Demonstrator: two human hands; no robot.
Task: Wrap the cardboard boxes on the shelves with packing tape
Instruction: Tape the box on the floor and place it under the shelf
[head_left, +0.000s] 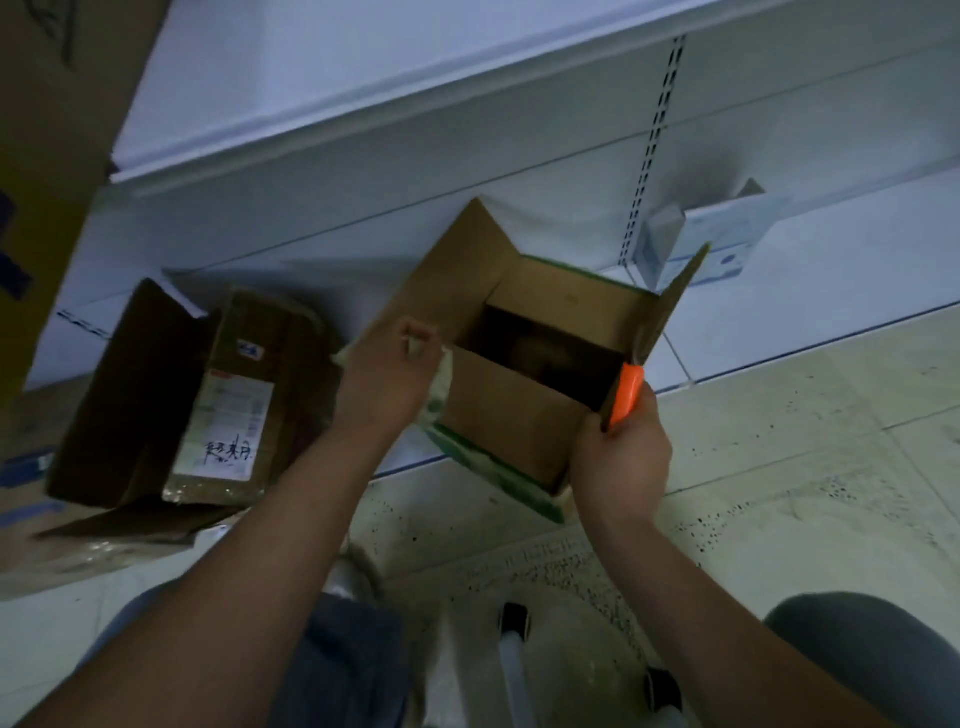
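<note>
Two hands | left hand (387, 371) pinches box (524, 358) flap edge | right hand (621, 457) grips orange knife (627, 395)

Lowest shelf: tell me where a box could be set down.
Bare patch right of the open box, in front of the small white carton. Crowded left: only a narrow gap between the open box and the flattened labelled box.

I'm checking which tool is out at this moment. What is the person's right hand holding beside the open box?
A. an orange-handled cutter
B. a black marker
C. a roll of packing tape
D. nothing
A: the right hand has its grip curled round an orange-handled cutter, held against the right flap of the open cardboard box.
</note>
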